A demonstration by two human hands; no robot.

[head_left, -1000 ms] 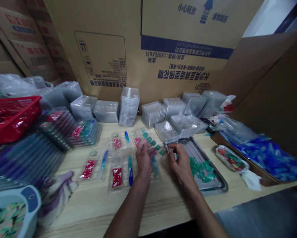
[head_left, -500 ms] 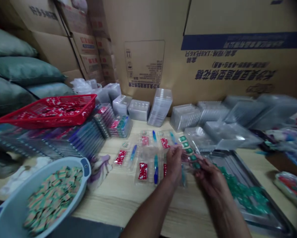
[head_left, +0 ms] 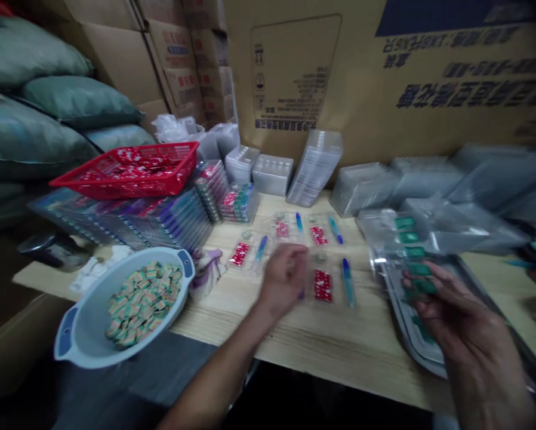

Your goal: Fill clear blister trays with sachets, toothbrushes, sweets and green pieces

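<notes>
My right hand [head_left: 460, 322], at the right, grips the lower end of a strip of green packets [head_left: 415, 252], held up above the metal tray [head_left: 397, 334]. My left hand [head_left: 283, 278] is over the front row of clear plastic trays with its fingers curled. Motion blur and the hand itself hide what lies in them. Right of it is a clear tray with a red packet [head_left: 323, 285] and a blue pen-shaped tube [head_left: 348, 282]. Behind lie similar trays with a red packet [head_left: 240, 254], a blue tube [head_left: 261, 248] and another red packet [head_left: 318, 235].
At the left stand a blue basin [head_left: 82, 340] of small striped pieces and a red basket [head_left: 147, 190] of red packets on stacked filled trays. Stacks of clear trays [head_left: 315, 167] line the back before a large carton [head_left: 362, 71]. A purple-white cloth [head_left: 208, 275] lies beside the basin.
My hands have moved apart: the right one rightward, lifting the green strip, the left one leftward over the front trays. The camera view has shifted, so the table's front edge shows.
</notes>
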